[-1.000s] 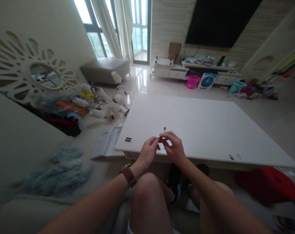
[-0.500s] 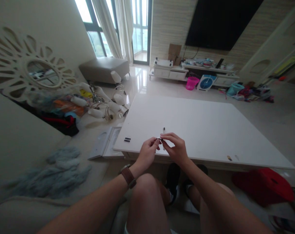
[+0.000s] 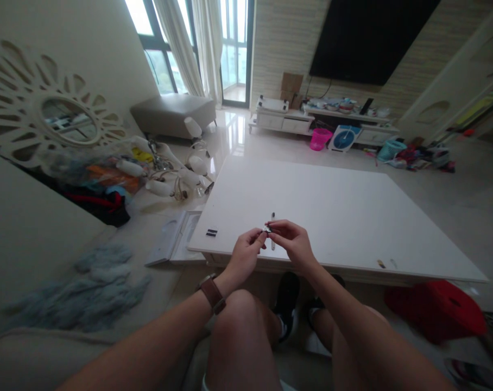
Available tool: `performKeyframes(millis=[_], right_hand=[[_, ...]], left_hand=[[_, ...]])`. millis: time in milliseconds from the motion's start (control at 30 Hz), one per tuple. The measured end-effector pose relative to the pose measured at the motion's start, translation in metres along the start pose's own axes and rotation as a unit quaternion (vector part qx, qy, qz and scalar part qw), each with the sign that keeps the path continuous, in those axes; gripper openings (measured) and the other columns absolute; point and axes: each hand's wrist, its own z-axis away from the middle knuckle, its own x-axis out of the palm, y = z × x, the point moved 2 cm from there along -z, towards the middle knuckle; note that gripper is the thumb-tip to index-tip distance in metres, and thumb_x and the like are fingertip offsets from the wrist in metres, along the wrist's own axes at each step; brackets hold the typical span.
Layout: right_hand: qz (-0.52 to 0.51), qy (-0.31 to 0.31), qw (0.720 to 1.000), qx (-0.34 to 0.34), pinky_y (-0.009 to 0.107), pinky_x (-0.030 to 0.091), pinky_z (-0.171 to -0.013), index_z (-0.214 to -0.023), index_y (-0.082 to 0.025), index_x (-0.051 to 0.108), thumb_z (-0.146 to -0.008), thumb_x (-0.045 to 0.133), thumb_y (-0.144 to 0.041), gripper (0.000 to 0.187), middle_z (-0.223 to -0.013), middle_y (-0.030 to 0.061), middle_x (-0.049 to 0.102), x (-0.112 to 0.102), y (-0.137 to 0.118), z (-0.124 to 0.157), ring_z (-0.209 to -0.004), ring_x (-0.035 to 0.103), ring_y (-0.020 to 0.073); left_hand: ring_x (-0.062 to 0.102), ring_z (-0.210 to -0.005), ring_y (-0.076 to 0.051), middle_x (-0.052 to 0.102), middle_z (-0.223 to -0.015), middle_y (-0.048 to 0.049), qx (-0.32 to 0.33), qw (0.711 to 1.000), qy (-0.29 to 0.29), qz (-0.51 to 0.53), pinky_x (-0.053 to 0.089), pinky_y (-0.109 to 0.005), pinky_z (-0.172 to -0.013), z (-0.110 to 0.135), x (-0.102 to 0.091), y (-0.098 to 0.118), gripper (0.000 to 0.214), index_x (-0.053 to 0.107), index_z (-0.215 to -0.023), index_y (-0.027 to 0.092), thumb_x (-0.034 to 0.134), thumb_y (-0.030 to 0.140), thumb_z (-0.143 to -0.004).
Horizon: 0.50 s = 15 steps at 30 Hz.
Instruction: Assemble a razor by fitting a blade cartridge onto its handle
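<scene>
Between my fingertips is a small shiny silver-and-dark piece (image 3: 266,229), too small to name. My left hand (image 3: 246,250) pinches it from the left, and my right hand (image 3: 292,240) grips it from the right with thumb and fingers. Both hands are above the near edge of the white table (image 3: 311,201). Beneath them on the tabletop lies a slim pale stick with a dark tip (image 3: 273,215), like a craft knife or pen, partly covered by my right hand. To the left, a pair of short black strips (image 3: 212,233) rests on the table.
A small yellow-and-dark piece (image 3: 380,264) and a clear piece (image 3: 393,264) lie near the table's front right edge. An open white box (image 3: 177,239) is on the floor at left, beside a chandelier with white shades (image 3: 160,188). A red stool-like object (image 3: 434,312) stands at right.
The fingers of my right hand have shifted slightly, and more of the shiny piece shows between the fingertips. Both hands stay in nearly the same place.
</scene>
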Motion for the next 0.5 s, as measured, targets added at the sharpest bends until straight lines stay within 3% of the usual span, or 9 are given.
performKeyframes(millis=[167,500], right_hand=[[-0.033,0.013,0.998,0.053,0.039,0.055,-0.090,-0.093,-0.021,0.072,-0.064,0.088,-0.030,0.035,-0.092,0.0042,0.074,-0.0037,0.0073,-0.0033,-0.090,0.070,0.0211],[-0.065,0.029,0.996,0.045,0.032,0.053,-0.079,-0.091,-0.023,0.069,-0.059,0.089,-0.026,0.038,-0.087,0.0009,0.070,-0.0033,0.0086,-0.0029,-0.083,0.065,0.0169]], left_hand=[[0.047,-0.062,-0.013,0.055,-0.065,0.0008,0.006,1.000,0.001,-0.019,0.036,-0.025,-0.059,0.0004,-0.0007,0.0017,0.031,0.065,-0.081,0.017,0.054,0.045,-0.090],[0.043,-0.062,-0.013,0.048,-0.062,0.0023,0.022,0.999,-0.015,-0.042,0.034,-0.025,-0.061,0.0025,0.0005,0.0076,0.034,0.057,-0.072,0.018,0.050,0.044,-0.092]])
